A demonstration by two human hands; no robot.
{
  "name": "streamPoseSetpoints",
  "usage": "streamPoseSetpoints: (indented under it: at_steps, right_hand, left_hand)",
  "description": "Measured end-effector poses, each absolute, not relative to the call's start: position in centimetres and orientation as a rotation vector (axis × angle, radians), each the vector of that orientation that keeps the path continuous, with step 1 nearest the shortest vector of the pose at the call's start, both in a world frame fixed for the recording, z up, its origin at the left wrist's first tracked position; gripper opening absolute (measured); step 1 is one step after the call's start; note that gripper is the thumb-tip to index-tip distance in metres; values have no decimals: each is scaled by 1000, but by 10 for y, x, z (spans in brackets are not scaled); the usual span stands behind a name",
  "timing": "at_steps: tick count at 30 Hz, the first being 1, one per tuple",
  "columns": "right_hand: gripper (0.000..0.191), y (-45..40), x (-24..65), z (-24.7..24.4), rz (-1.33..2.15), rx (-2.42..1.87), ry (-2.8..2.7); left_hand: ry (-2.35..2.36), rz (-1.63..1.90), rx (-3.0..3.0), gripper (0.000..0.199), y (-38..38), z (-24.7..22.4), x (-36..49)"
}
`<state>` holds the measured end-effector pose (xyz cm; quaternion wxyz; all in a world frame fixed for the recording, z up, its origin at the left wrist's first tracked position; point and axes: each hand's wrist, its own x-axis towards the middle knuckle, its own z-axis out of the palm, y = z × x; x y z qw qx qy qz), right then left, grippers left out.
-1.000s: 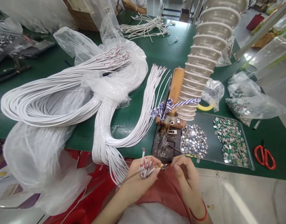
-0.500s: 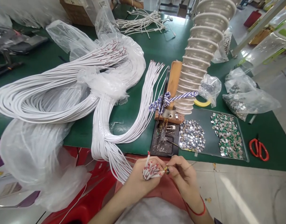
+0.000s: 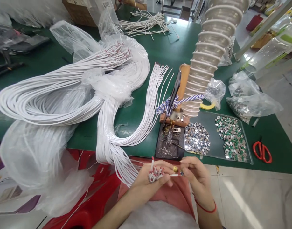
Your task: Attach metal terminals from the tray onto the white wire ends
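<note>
my left hand [image 3: 144,178] grips the white wires [image 3: 156,174]; i'd hold the jutting wire [image 3: 175,175] straight, though whether my right hand [image 3: 197,174] pinches its tip i cannot tell.

Bunch of thin white cables [image 3: 156,174], red at the tips, upright in the left hand [image 3: 144,182]

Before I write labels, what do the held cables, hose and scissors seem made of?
Held cables: probably plastic-sheathed, judging by their smooth, satin white coating. Hose: likely clear, glossy plastic, see-through between pale ribs. Scissors: evenly red handles suggest smooth plastic; blades too dark to judge.
</note>
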<state>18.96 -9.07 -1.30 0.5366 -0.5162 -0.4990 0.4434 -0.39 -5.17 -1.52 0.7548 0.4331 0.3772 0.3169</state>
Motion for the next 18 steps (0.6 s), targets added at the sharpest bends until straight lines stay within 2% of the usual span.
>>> streamPoseSetpoints:
  at_steps: [4,8,18]
  right_hand:
    - [13,-94,221,1,907,-1226,-1381]
    - [14,-90,232,24,829,-1290,-1760]
    - [12,-94,197,37,805,-1393,-1973]
  left_hand:
    - [816,745,926,41,-53,-19,-3]
    - [727,617,804,52,-56,-22,-3]
    - [757,521,849,51,-60,-27,-1]
